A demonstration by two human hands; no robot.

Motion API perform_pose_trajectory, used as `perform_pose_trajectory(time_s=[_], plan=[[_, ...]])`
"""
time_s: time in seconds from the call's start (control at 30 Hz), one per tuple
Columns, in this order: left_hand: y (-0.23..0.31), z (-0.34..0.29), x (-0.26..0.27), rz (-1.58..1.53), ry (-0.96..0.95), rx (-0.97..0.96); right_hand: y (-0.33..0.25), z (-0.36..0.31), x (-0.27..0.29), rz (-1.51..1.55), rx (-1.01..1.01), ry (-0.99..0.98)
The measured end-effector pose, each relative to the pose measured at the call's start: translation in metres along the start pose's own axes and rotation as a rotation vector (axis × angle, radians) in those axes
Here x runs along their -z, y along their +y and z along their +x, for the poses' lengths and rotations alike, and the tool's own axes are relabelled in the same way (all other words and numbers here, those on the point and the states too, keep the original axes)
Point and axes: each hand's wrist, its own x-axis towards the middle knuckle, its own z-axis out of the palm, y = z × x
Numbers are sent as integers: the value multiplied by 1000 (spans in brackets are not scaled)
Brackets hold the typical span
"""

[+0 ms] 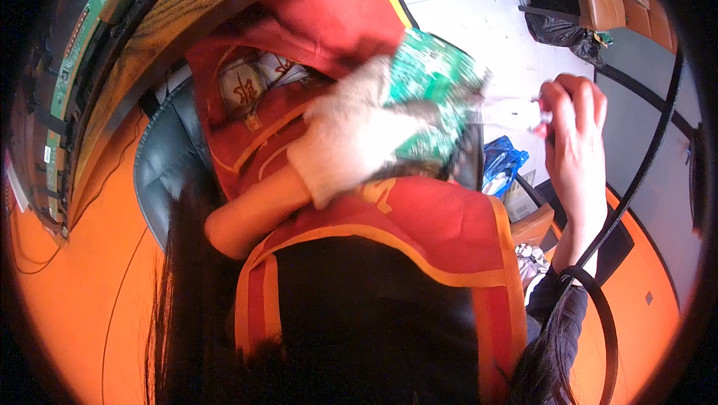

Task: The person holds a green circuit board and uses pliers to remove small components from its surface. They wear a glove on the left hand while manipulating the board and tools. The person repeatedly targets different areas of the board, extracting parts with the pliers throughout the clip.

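Note:
My left hand (351,136), in a whitish glove, grips a green circuit board (430,68) by its left edge. The board is held over my lap, tilted, and motion smears its parts. My bare right hand (576,117) is to the right of it, fingers bent round the end of a small white piece (512,113). That piece points left at the board's right edge; it is blurred, so neither its kind nor whether it touches the board can be told. Beneath the board lies my red apron (449,214) with orange trim.
A curved wooden table edge (172,12) runs along the upper left, with a long green board strip (90,31) beyond it. A dark chair (168,158) is behind my left arm. A blue plastic bag (501,162) and a black bag (561,35) lie at right. A dark cable (658,136) hangs there.

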Motion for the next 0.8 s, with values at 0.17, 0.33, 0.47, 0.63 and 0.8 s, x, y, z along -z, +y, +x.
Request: perform_pose_trajectory(time_s=[0.17,0.33,0.47,0.63,0.8], plan=[[-10,3,5,208,47,-40,-3,-2,-7,104,-12,38],[-6,0,1,77,48,-1,7,8,-29,-19,-11,71],[2,-3,-2,-184,-17,44,7,11,-34,-55,1,108],[4,-5,-1,-101,-13,37,4,15,-36,-97,0,103],[0,-4,1,67,3,25,4,15,-36,-143,-24,30]])
